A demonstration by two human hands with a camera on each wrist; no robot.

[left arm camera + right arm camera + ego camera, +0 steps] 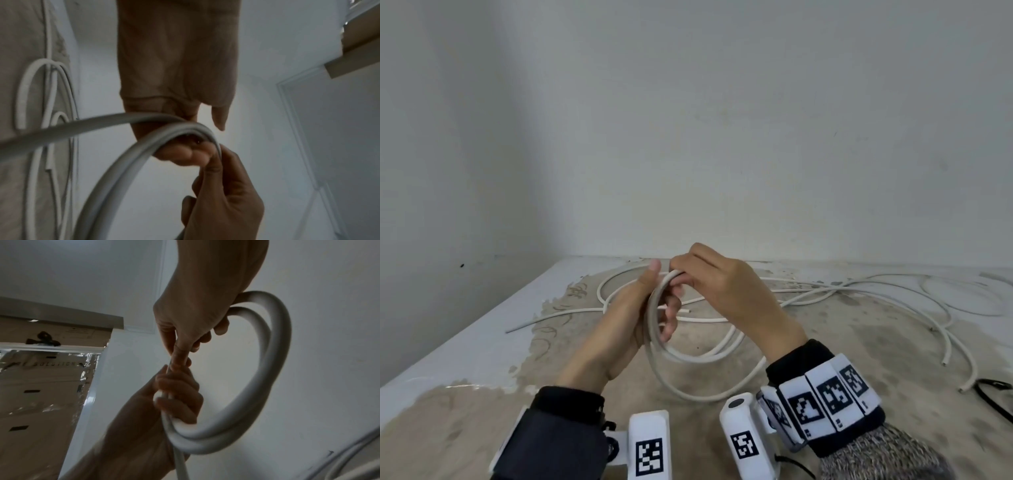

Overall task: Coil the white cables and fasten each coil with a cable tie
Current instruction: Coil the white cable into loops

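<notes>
My left hand (654, 308) holds a coil of white cable (688, 358) upright above the table, thumb up and fingers curled through the loops. My right hand (688, 277) comes in from the right and pinches the cable at the top of the coil, right beside the left thumb. In the left wrist view the left hand (222, 194) grips the coil (127, 162) from below, and the right hand (180, 152) grips it from above. The right wrist view has the right hand (180, 352) above the left hand (179, 395), both on the coil (273, 369).
Loose white cables (876, 291) sprawl over the worn table (482, 428) to the right, and another loop (604, 291) lies behind my left hand. Black cable ties (993, 394) lie at the right edge. A plain wall (688, 137) stands close behind the table.
</notes>
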